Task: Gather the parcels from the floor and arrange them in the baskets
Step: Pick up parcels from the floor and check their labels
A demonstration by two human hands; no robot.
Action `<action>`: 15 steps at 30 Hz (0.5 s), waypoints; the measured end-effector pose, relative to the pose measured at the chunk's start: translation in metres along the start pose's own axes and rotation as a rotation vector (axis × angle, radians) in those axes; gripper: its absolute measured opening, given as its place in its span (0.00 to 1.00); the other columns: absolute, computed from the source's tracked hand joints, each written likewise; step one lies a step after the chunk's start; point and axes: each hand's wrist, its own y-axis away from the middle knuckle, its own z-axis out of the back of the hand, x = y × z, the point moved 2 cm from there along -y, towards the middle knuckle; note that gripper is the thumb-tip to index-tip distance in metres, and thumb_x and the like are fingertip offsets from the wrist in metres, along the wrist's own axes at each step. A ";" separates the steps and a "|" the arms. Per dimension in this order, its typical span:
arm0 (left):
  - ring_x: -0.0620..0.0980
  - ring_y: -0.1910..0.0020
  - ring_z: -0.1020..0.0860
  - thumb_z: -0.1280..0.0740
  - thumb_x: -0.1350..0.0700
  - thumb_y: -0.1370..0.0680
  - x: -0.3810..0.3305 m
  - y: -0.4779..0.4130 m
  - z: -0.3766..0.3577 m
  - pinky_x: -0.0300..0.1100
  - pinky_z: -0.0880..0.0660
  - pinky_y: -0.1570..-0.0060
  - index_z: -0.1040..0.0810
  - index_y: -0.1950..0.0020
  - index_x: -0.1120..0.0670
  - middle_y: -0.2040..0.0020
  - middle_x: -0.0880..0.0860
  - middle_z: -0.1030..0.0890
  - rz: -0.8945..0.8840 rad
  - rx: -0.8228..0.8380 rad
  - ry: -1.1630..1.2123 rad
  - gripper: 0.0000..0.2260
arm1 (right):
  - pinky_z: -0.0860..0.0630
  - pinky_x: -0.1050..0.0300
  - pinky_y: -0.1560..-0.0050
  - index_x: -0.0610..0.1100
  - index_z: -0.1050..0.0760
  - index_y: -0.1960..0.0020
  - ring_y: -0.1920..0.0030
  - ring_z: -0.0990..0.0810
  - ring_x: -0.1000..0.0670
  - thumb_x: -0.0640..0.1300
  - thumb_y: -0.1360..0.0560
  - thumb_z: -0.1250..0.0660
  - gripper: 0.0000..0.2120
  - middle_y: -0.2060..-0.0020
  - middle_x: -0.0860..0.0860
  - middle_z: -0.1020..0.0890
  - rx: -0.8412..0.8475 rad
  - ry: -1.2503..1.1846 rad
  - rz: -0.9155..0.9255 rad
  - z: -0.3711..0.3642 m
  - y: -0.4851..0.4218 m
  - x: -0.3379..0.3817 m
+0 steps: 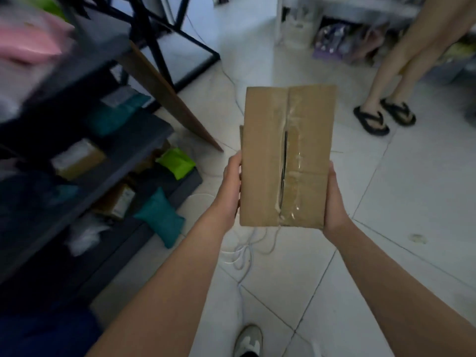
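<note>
Item one: box (286,155), brown cardboard. Its top seam is taped, and the tape is split by a dark slit along the middle. We hold it in the air above the tiled floor (412,191), with its long side pointing away from us.

Item two: left hand (229,186), which grasps the box's left edge at the near end, thumb on the side.

Item three: right hand (334,202), which grasps the right edge opposite. On both hands the fingers wrap underneath, out of sight.

Item four: rack (144,130), dark, at our left and badly blurred; its tiers may be shelves or baskets. On it we count a green parcel (176,162), a teal parcel (159,217) below that, and a carton (77,158) further in.

Item five: white cord (244,251), looped on the floor under the box.

Item six: our shoe (247,341), at the bottom edge.

Item seven: another person's sandals (371,121), on the floor to the far right, well apart from the box.
</note>
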 end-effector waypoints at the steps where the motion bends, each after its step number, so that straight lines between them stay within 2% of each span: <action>1: 0.50 0.43 0.19 0.45 0.32 0.24 -0.028 0.036 0.010 0.51 0.24 0.39 0.19 0.40 0.47 0.46 0.50 0.15 -0.030 -0.017 0.028 0.26 | 0.24 0.46 0.40 0.53 0.15 0.51 0.51 0.17 0.48 0.65 0.19 0.52 0.28 0.53 0.48 0.15 0.046 0.002 0.021 -0.025 0.023 0.024; 2: 0.49 0.45 0.19 0.46 0.33 0.23 -0.055 0.071 0.022 0.49 0.23 0.41 0.19 0.41 0.48 0.47 0.51 0.15 -0.067 -0.042 0.056 0.25 | 0.24 0.47 0.42 0.53 0.15 0.53 0.52 0.17 0.48 0.65 0.20 0.51 0.29 0.53 0.48 0.16 0.095 0.009 0.039 -0.051 0.045 0.047; 4: 0.49 0.46 0.19 0.48 0.36 0.20 -0.103 0.138 0.049 0.46 0.22 0.46 0.20 0.39 0.49 0.47 0.51 0.16 -0.149 -0.104 0.064 0.25 | 0.26 0.45 0.40 0.51 0.15 0.51 0.50 0.19 0.45 0.65 0.20 0.51 0.29 0.51 0.45 0.17 0.199 0.007 0.065 -0.107 0.091 0.085; 6: 0.52 0.43 0.20 0.50 0.38 0.20 -0.141 0.200 0.080 0.51 0.23 0.42 0.21 0.37 0.50 0.45 0.53 0.17 -0.211 -0.191 0.080 0.25 | 0.29 0.43 0.36 0.49 0.18 0.47 0.49 0.20 0.45 0.64 0.20 0.51 0.28 0.51 0.46 0.17 0.273 0.014 0.080 -0.161 0.133 0.111; 8: 0.52 0.41 0.21 0.50 0.38 0.20 -0.173 0.269 0.117 0.55 0.26 0.36 0.21 0.37 0.49 0.43 0.53 0.17 -0.266 -0.306 0.109 0.25 | 0.30 0.42 0.33 0.47 0.20 0.45 0.47 0.20 0.44 0.67 0.22 0.46 0.27 0.52 0.46 0.17 0.325 0.021 0.104 -0.223 0.177 0.134; 10: 0.52 0.41 0.21 0.50 0.34 0.20 -0.193 0.341 0.156 0.55 0.27 0.35 0.22 0.36 0.47 0.42 0.52 0.18 -0.290 -0.408 0.163 0.26 | 0.29 0.41 0.33 0.46 0.21 0.43 0.45 0.21 0.43 0.66 0.23 0.42 0.26 0.50 0.46 0.17 0.390 0.058 0.134 -0.284 0.221 0.149; 13: 0.53 0.44 0.21 0.51 0.33 0.21 -0.214 0.452 0.208 0.52 0.25 0.40 0.23 0.35 0.47 0.42 0.54 0.19 -0.301 -0.547 0.205 0.28 | 0.24 0.50 0.39 0.49 0.21 0.44 0.46 0.19 0.47 0.60 0.18 0.46 0.20 0.51 0.49 0.16 0.535 0.113 0.179 -0.365 0.308 0.159; 15: 0.52 0.47 0.20 0.53 0.35 0.20 -0.222 0.528 0.243 0.49 0.23 0.47 0.22 0.38 0.47 0.45 0.53 0.17 -0.369 -0.635 0.191 0.26 | 0.25 0.53 0.44 0.53 0.22 0.45 0.49 0.19 0.49 0.57 0.17 0.48 0.17 0.53 0.50 0.17 0.653 0.131 0.193 -0.419 0.374 0.160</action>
